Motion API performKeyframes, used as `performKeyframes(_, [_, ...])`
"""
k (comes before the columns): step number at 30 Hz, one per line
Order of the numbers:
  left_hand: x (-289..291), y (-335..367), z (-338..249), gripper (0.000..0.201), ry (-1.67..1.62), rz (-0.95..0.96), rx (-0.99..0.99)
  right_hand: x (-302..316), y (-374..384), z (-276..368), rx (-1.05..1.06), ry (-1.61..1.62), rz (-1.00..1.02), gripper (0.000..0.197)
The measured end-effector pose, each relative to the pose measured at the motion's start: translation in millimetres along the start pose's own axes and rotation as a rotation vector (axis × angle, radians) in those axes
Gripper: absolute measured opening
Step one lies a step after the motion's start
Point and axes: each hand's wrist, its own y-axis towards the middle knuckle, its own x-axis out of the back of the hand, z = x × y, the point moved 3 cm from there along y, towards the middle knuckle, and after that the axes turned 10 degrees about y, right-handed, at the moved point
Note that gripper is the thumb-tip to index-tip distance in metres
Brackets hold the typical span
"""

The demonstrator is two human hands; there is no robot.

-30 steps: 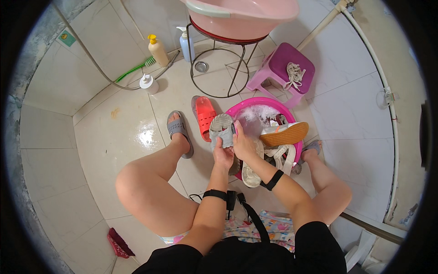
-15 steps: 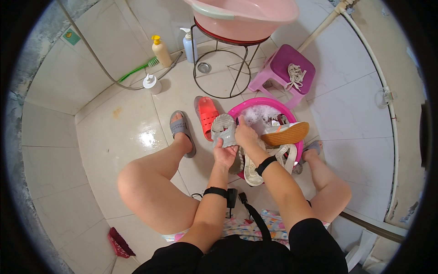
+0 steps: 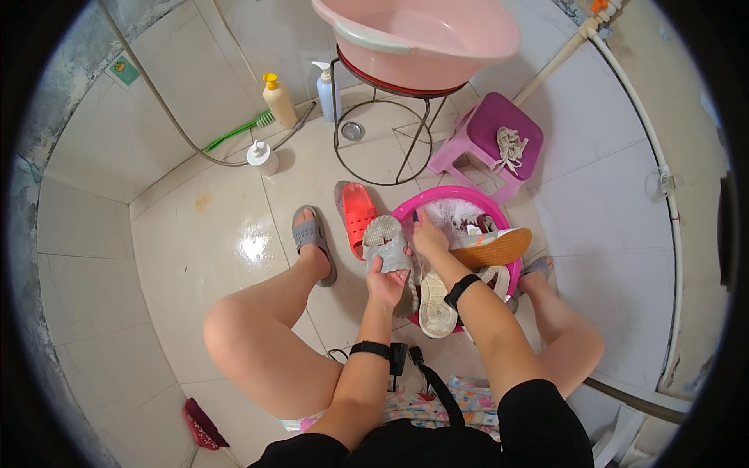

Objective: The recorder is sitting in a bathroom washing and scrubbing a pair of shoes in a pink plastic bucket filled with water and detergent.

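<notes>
A grey slipper (image 3: 388, 242) with a braided-looking rim is held by my left hand (image 3: 388, 282), whose fingers wrap its strap. My right hand (image 3: 430, 238) is closed just right of the slipper, above the pink basin (image 3: 511, 269). Something small and dark shows at its fingertips, too little to name. Suds (image 3: 452, 212) cover the water in the basin. A shoe with a tan sole (image 3: 499, 249) and a white shoe (image 3: 437, 308) rest in the basin and against its rim, partly behind my right forearm.
A red-orange slipper (image 3: 358, 214) lies on the tiled floor, left of the basin. Beyond are a wire stand (image 3: 337, 144) bearing a large pale pink tub (image 3: 382, 40), and a purple stool (image 3: 488, 129) with white laces (image 3: 510, 148). Pump bottles (image 3: 278, 101) and a green brush (image 3: 238, 132) line the wall.
The whole view has shifted, so things sit lower in the picture. My right hand has moved slightly right, away from the slipper's strap. My left hand keeps its hold on the slipper.
</notes>
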Motion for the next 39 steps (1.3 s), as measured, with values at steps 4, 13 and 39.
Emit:
performKeyframes(4, [-11.1,-2.5,4.8,0.050,0.067,-0.008,-0.015,-0.4,33.8,-73.3,-0.219,-0.180,-0.052,0.053])
performKeyframes(13, [3.6,-6.2,-6.5,0.046,0.037,-0.075,-0.036,-31.7,-36.2,-0.8,0.203,0.174,-0.024,0.047])
performKeyframes(39, [3.3,5.1,3.9,0.047,0.034,-0.052,0.004,-15.0,-24.0,-13.0,0.110,-0.008,0.039,0.047])
